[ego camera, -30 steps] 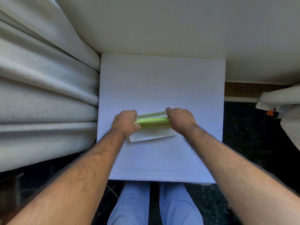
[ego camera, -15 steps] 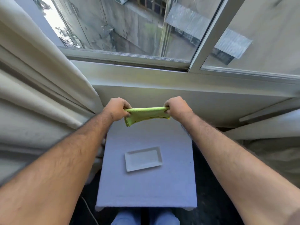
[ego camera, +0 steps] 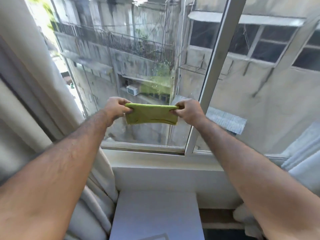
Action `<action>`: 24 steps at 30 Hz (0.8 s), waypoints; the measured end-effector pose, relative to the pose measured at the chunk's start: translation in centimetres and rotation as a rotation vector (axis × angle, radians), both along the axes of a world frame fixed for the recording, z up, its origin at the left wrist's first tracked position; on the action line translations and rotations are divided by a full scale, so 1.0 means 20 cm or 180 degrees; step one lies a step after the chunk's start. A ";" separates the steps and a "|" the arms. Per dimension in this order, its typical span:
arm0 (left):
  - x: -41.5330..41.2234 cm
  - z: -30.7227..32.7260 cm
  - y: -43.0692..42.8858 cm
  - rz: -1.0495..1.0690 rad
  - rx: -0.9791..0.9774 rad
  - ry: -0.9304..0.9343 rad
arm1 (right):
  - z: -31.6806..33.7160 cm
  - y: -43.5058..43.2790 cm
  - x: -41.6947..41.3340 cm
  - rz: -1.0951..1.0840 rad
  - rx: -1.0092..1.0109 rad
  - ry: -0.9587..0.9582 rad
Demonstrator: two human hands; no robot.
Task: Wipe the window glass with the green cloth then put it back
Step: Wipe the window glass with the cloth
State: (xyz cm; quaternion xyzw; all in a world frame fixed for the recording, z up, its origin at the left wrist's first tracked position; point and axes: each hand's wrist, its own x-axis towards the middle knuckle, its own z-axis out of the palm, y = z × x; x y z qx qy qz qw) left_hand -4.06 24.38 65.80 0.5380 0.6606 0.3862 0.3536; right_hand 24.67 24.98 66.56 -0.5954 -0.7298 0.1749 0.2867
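The green cloth (ego camera: pixel 151 116) is gripped stretched between left hand (ego camera: pixel 116 107) and right hand (ego camera: pixel 187 110); pressing onto the window glass (ego camera: pixel 138 70) beyond is needed next.

The tray (ego camera: pixel 154 237) on the small table (ego camera: pixel 155 213) is cut off by the bottom edge, only its far rim showing. Below the cloth (ego camera: pixel 151 114), the table's near end also runs out of frame. The fingertips of the left hand (ego camera: pixel 116 108) and the right hand (ego camera: pixel 187 110) are tucked behind the cloth's ends. Beyond the cloth, the window glass (ego camera: pixel 138 66) is smeared and the buildings are blurred
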 end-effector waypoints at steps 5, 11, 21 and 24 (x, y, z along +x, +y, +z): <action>0.03 0.53 0.03 0.0083 0.0742 -0.0458 | 0.50 0.03 -0.01 -0.0044 0.0407 0.0419; 0.02 1.06 0.06 0.0399 0.1628 -0.0533 | 1.03 0.03 0.00 -0.0066 0.1060 0.0719; 0.04 1.56 0.05 0.1097 0.2847 0.0657 | 1.37 0.01 -0.03 0.0073 0.1307 0.1128; 0.07 1.71 0.09 0.1110 0.3088 0.1432 | 1.39 0.03 -0.06 0.0315 0.1080 0.0800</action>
